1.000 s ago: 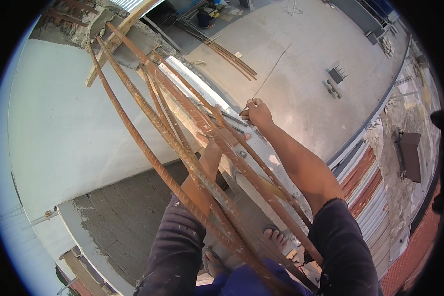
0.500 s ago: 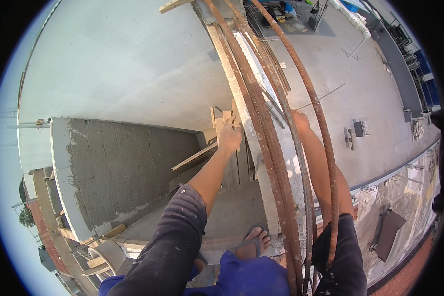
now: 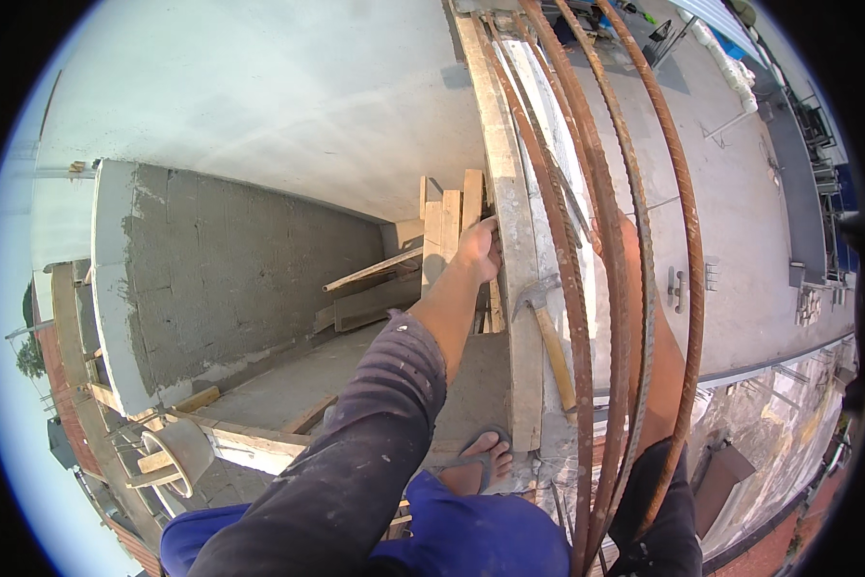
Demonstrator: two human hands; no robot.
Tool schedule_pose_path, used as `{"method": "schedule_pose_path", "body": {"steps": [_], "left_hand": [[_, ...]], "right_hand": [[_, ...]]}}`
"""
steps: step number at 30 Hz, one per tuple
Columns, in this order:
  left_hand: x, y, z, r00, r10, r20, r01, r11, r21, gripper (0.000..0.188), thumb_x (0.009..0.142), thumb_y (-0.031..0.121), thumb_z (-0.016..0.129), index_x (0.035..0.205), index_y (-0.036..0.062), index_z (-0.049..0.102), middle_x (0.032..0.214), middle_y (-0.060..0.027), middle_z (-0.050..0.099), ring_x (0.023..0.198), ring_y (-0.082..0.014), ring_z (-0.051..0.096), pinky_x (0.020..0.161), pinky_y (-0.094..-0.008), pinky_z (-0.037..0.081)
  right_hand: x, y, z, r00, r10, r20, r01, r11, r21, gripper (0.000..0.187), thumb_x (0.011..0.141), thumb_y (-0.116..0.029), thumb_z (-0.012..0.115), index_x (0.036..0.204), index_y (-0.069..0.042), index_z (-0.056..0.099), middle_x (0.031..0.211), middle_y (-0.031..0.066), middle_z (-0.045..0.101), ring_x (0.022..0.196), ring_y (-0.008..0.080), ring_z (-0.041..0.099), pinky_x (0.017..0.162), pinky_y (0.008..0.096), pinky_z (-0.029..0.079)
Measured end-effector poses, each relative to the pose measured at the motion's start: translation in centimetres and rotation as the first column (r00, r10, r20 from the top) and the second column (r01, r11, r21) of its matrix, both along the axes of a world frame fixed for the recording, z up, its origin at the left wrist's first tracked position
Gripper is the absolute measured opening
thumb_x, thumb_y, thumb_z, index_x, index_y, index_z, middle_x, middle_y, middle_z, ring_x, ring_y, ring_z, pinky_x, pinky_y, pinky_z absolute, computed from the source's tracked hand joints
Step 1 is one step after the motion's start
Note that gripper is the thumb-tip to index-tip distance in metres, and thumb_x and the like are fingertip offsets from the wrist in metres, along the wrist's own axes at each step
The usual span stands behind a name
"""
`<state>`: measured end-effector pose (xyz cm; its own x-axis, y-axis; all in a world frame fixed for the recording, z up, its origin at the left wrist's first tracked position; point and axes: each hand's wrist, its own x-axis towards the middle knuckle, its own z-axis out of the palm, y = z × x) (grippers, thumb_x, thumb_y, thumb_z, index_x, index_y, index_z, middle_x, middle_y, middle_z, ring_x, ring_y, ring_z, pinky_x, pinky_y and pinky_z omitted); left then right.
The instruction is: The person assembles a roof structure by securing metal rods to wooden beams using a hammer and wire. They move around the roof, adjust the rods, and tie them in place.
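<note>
My left hand [image 3: 479, 252] is closed, its fingers curled against the left edge of a long wooden board [image 3: 521, 317]; whatever lies inside them is hidden. My right hand [image 3: 631, 238] reaches to the far side of several rusty ribbed steel bars [image 3: 685, 221] that bend past my right side. These bars cover its fingers. A claw hammer [image 3: 554, 351] with a wooden handle lies on the white-grey wall top between the board and the bars. Just left of my left hand, several wooden planks [image 3: 442, 226] stand in the gap below.
Rough grey plaster covers a wall panel [image 3: 250, 269] at left. Below me, my sandalled foot [image 3: 488, 457] rests beside the board's near end. A round bucket-like container [image 3: 178, 452] sits at lower left, and a concrete floor [image 3: 731, 269] lies far below at right.
The view has shifted, so the board and bars appear farther right. The hammer has come into sight between them. My left hand is still by the board's edge, its fingers more curled.
</note>
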<state>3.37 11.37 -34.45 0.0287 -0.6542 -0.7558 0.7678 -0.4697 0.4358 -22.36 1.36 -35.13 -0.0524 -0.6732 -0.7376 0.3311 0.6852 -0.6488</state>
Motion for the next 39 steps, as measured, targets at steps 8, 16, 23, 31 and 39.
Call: {"method": "schedule_pose_path", "body": {"steps": [8,16,23,31,39], "left_hand": [[0.1,0.6,-0.4,0.973,0.186,-0.134,-0.177,0.981,0.076,0.040,0.111,0.037,0.037,0.125,0.0062,0.059,0.122,-0.0107,0.066,0.111,-0.0267,0.064,0.099,-0.0443,0.052],[2.0,0.8,0.8,0.955,0.248,0.162,-0.255,0.967,0.020,0.026,0.111,0.025,0.044,0.123,0.0053,0.056,0.121,-0.0088,0.065,0.107,-0.0272,0.066,0.093,-0.0366,0.059],[6.2,3.1,3.0,0.925,0.307,0.224,-0.325,0.944,0.048,0.024,0.112,0.023,0.038,0.122,0.0065,0.053,0.121,-0.0087,0.063,0.111,-0.0252,0.063,0.101,-0.0359,0.056],[8.1,3.3,2.3,0.917,0.324,0.233,-0.347,0.936,0.066,0.025,0.113,0.023,0.037,0.126,0.0078,0.052,0.122,-0.0052,0.062,0.109,-0.0218,0.062,0.099,-0.0341,0.057],[8.7,4.5,2.3,0.924,0.327,0.200,-0.344,0.937,0.057,0.026,0.113,0.023,0.036,0.125,0.0059,0.051,0.121,-0.0069,0.063,0.110,-0.0216,0.063,0.098,-0.0342,0.058]], "right_hand": [[-0.8,2.5,1.5,0.920,0.372,0.126,-0.293,0.863,-0.411,0.029,0.099,-0.036,0.067,0.105,-0.008,0.063,0.086,0.0022,0.065,0.066,0.0100,0.058,0.055,0.0230,0.047],[-1.4,0.4,1.1,0.988,-0.127,-0.088,0.106,0.971,-0.215,0.021,0.100,-0.024,0.067,0.109,-0.005,0.064,0.092,0.0070,0.071,0.066,0.0134,0.066,0.055,0.0240,0.054],[-0.9,1.7,2.7,0.924,0.253,-0.288,-0.320,0.922,-0.217,0.031,0.099,-0.031,0.067,0.116,-0.006,0.064,0.099,0.0077,0.069,0.082,0.0172,0.066,0.073,0.0324,0.055],[2.0,3.7,10.0,0.188,-0.207,-0.960,-0.715,0.642,-0.279,0.059,0.094,-0.035,0.070,0.135,0.001,0.049,0.121,0.0210,0.058,0.116,0.0387,0.057,0.097,0.0479,0.048],[6.5,3.1,11.2,0.008,0.294,-0.956,-0.926,0.364,0.104,0.047,0.093,-0.031,0.069,0.127,-0.002,0.057,0.119,0.0222,0.057,0.112,0.0414,0.062,0.096,0.0494,0.053]]}}
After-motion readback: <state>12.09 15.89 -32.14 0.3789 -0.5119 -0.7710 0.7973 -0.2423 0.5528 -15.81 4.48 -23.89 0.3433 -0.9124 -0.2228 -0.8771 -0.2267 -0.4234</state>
